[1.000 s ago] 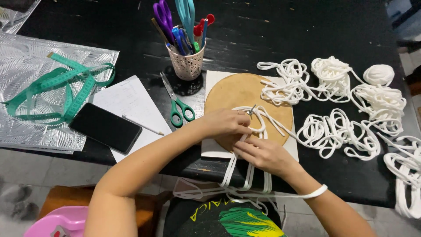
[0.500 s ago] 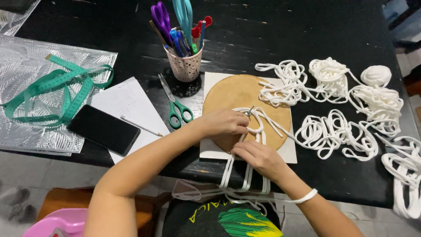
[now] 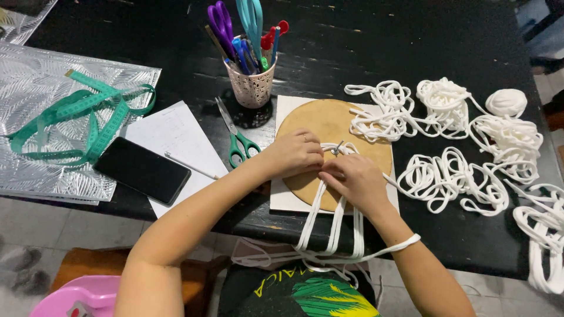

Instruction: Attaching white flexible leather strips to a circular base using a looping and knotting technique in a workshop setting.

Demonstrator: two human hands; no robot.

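- The left hand (image 3: 292, 154) rests on the round brown board (image 3: 317, 126). Its fingers are curled and pinch the white cord (image 3: 336, 223) near the middle of the board.
- The right hand (image 3: 352, 179) is just beside the left hand, touching it. Its fingers are bent down over the same white cord and hold it.
- A small metal pin (image 3: 337, 148) sticks up from the board, just past the fingertips of both hands.
- Long strands of the cord hang from the hands over the near edge of the black worktop (image 3: 411, 35). One strand loops around the right wrist.
- The board lies on a white sheet (image 3: 282, 199).
- Piles of loose white cord (image 3: 452, 176) lie to the right of the board.
- Green-handled scissors (image 3: 236, 138) lie left of the board.
- A cup full of pens and scissors (image 3: 251, 85) stands on the far side of the scissors.
- A black phone (image 3: 142, 170) lies on white paper (image 3: 176, 132) further left.
- A green tape measure (image 3: 82, 114) lies on a shiny silver sheet (image 3: 35, 76) at the far left.
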